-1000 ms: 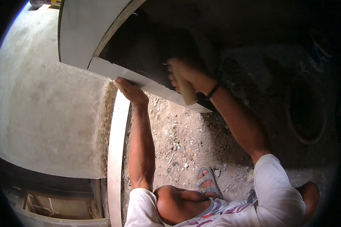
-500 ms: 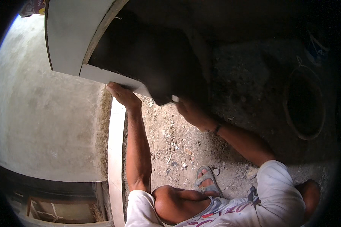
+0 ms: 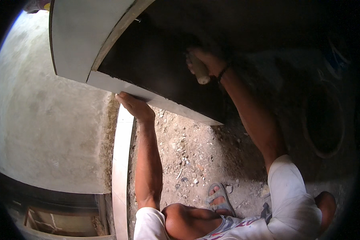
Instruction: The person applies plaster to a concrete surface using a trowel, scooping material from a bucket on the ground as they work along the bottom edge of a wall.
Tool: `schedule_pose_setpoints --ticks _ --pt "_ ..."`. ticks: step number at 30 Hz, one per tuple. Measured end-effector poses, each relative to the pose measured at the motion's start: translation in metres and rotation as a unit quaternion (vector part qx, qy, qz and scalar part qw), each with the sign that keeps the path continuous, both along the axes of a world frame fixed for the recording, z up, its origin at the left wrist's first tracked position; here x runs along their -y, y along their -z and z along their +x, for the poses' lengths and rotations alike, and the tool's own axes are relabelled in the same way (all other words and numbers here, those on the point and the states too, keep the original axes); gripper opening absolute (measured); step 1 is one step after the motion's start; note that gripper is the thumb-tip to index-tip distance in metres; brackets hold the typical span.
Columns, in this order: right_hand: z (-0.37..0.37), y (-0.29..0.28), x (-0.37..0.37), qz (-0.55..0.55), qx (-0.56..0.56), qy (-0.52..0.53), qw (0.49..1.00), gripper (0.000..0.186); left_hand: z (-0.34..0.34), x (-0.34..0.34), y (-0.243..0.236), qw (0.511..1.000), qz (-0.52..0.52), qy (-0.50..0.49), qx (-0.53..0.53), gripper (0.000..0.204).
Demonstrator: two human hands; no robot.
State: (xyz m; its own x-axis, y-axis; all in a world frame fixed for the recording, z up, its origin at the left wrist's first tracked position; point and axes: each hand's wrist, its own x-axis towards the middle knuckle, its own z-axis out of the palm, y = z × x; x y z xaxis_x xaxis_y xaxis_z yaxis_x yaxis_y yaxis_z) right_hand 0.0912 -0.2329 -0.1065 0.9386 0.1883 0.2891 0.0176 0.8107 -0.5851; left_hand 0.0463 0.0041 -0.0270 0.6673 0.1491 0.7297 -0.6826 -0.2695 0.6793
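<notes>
My left hand grips the lower edge of a long pale tile strip, with some of its fingers hidden against it. The strip runs along the edge of a dark surface and tapers off to the right. Over that surface, my right hand is closed round the pale, rounded handle of a trowel. The trowel's blade is lost in the dark. A larger pale panel adjoins the strip at the upper left.
A grey plastered wall stands at the left, beside a white tiled ledge. Rubble and grit cover the ground near my sandalled foot. A round basin lies in shadow at the right. A thin nail sticks out above.
My right hand has lifted the trowel from the strip's edge, up and away over the dark surface, uncovering the strip's right end. My left hand stays at the strip.
</notes>
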Motion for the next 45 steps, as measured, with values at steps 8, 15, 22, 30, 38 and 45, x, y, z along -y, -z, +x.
schedule_pose_setpoints --ticks 8,15,22,30,38,45 --pt "-0.029 -0.102 -0.027 -0.149 -0.031 -0.050 0.987 0.026 0.001 -0.016 -0.004 0.998 0.054 -0.038 0.022 0.044" --pt "-0.125 -0.048 -0.059 -0.280 0.060 0.016 0.958 0.026 0.001 -0.010 -0.004 1.000 0.014 -0.013 0.005 0.049" --pt "-0.233 0.047 -0.088 -0.429 0.079 0.123 0.891 0.026 -0.006 0.000 -0.003 0.998 0.042 -0.043 0.022 0.049" --pt "-0.196 0.075 -0.046 -0.102 -0.272 0.013 0.957 0.029 0.000 -0.013 -0.006 0.999 0.011 0.031 0.001 0.040" --pt "-0.173 -0.031 -0.077 -0.210 -0.022 0.113 0.971 0.024 -0.003 -0.012 -0.011 0.999 0.018 0.040 0.002 0.050" --pt "-0.145 0.027 -0.104 -0.541 0.256 0.509 0.618 0.020 -0.016 0.013 -0.006 1.000 -0.006 0.014 -0.025 0.043"
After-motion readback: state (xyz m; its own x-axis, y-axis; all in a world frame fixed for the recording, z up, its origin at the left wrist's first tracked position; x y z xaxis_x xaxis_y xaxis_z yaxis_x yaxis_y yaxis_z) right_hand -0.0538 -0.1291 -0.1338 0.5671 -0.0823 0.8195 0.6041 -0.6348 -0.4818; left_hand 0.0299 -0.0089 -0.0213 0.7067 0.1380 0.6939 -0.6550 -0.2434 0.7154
